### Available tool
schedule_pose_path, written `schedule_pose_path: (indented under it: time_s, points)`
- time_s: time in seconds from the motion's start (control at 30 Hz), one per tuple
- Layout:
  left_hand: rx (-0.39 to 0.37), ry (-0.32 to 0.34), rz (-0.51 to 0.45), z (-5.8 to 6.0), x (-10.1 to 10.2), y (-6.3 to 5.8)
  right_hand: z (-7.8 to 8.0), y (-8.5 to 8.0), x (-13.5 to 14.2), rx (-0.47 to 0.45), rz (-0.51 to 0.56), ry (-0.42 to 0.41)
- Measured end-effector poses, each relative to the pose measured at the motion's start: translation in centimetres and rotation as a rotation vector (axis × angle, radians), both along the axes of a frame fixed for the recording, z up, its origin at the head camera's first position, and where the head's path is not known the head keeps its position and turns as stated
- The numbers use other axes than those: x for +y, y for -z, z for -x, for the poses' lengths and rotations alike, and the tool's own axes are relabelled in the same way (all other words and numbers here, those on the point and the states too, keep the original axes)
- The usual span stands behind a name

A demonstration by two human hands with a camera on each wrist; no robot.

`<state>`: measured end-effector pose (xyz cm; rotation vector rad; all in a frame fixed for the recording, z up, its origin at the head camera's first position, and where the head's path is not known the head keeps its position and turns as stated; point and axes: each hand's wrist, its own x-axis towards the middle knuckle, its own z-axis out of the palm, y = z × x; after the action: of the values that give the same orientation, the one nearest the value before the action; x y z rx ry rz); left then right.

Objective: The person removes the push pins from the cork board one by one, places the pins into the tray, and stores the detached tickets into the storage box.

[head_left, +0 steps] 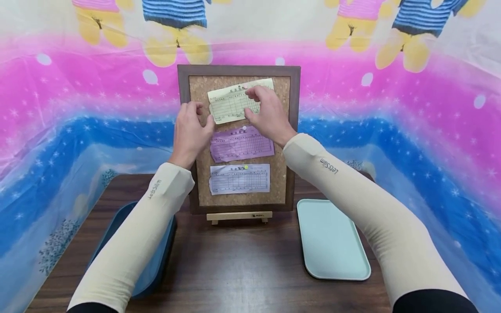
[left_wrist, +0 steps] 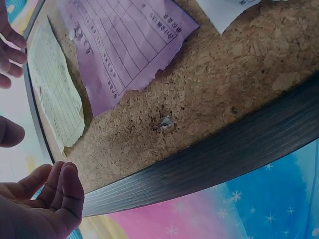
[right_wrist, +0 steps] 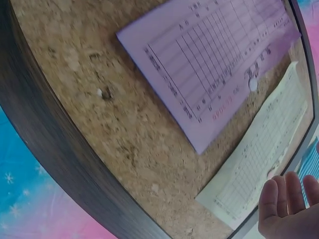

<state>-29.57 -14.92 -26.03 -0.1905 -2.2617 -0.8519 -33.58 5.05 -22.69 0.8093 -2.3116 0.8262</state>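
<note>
A corkboard (head_left: 282, 174) in a dark wooden frame stands upright with three printed slips on it. The yellow slip (head_left: 228, 106) is at the top, tilted with its right end higher. Below it hang a purple slip (head_left: 242, 145) with a white pushpin (head_left: 244, 128) and a pale lavender slip (head_left: 240, 180) with a yellow-green pushpin (head_left: 246, 167). My right hand (head_left: 268, 113) is in front of the yellow slip's right part, thumb and bent fingers apart. By the board's left edge, my left hand (head_left: 192, 132) has loosely bent fingers near that slip's left end. Neither shows anything held.
A small wooden stand (head_left: 239, 216) supports the board on a dark wood table (head_left: 235, 269). To the right lies a pale green tray (head_left: 332, 239). A blue tray (head_left: 150, 274) sits at left, partly under my left forearm. Patterned cloth (head_left: 391, 100) surrounds the table.
</note>
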Motion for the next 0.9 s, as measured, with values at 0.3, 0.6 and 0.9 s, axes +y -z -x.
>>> schedule_pose_path:
  time_s: [0.3,0.6,0.9]
  points:
    - [-0.080,-0.053,0.022,1.3,-0.2,-0.8,1.5,-1.3,-0.8,-0.128,-0.064,0.044]
    - [-0.134,-0.064,0.046,2.6,-0.1,-1.1,2.0,-1.7,-0.9,-0.179,-0.037,0.108]
    - [-0.139,-0.063,0.080,3.2,0.3,-1.8,2.7,-2.6,-1.4,-0.148,-0.028,0.107]
